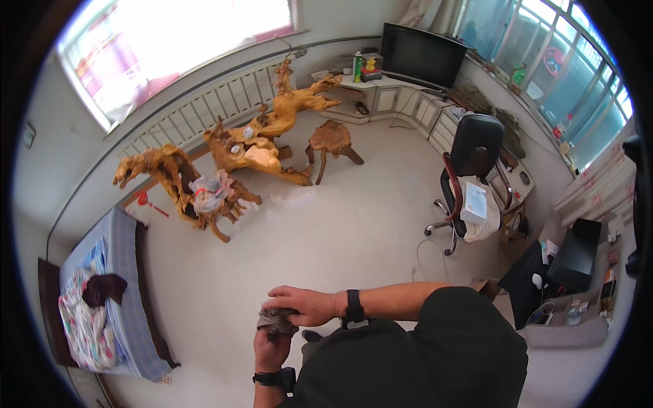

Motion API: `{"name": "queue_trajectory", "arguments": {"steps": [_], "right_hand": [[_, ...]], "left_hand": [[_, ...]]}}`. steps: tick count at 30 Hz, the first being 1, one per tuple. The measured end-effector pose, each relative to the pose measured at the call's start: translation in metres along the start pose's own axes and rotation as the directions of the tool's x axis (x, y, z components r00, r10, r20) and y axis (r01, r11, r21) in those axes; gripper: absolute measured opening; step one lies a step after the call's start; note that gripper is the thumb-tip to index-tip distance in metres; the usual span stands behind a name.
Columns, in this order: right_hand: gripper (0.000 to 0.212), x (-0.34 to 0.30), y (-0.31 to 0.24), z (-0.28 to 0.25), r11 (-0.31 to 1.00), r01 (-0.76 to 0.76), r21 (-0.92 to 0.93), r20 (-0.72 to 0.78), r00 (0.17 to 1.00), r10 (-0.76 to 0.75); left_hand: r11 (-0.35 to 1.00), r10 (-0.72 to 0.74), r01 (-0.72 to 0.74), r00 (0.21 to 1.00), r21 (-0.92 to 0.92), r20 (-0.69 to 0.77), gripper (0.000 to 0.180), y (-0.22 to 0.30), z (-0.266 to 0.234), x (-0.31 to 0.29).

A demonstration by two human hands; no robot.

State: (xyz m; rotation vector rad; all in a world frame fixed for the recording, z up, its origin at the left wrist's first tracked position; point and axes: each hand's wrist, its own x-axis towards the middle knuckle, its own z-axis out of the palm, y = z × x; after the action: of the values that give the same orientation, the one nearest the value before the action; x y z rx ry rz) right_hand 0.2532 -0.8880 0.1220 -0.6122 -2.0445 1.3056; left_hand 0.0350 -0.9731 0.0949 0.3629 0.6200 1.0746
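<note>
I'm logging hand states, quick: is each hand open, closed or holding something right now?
Left hand: holding a crumpled grey-brown cloth.
Right hand: against the cloth's upper side; whether it grips cannot be told.

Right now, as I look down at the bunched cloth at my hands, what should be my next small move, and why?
I would probably hold the grey-brown cloth with the left hand and gently loosen its folds with the right hand. It looks crumpled into a small wad, with the left hand at its near side and the right across its far side.
</note>
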Motion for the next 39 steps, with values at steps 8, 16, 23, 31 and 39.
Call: {"name": "queue_trajectory", "arguments": {"steps": [8,16,23,31,39], "right_hand": [[0.059,-0.013,0.017,-0.062,0.961,-0.142,-0.238,-0.265,0.961,0.076],[0.057,-0.034,0.038,-0.15,0.911,-0.312,-0.271,-0.493,0.858,0.147],[0.056,-0.078,0.089,-0.259,0.925,-0.373,-0.074,-0.673,0.703,0.23],[0.068,-0.139,0.108,-0.474,0.874,-0.485,-0.025,-0.741,0.596,0.309],[0.051,-0.148,0.161,-0.659,0.915,-0.2,0.351,-0.758,0.512,0.403]], "left_hand": [[0.946,-0.294,0.251,0.932,0.206,0.212,0.049,0.033,0.038,0.117],[0.74,-0.665,0.466,0.612,0.485,0.428,0.067,0.035,0.113,0.241],[0.664,-0.742,0.467,0.508,0.584,0.438,0.08,-0.007,0.186,0.366],[0.751,-0.659,0.468,0.573,0.466,0.487,0.071,-0.071,0.324,0.512],[0.76,-0.623,0.419,0.689,0.498,0.37,0.057,-0.106,0.383,0.668]]}}
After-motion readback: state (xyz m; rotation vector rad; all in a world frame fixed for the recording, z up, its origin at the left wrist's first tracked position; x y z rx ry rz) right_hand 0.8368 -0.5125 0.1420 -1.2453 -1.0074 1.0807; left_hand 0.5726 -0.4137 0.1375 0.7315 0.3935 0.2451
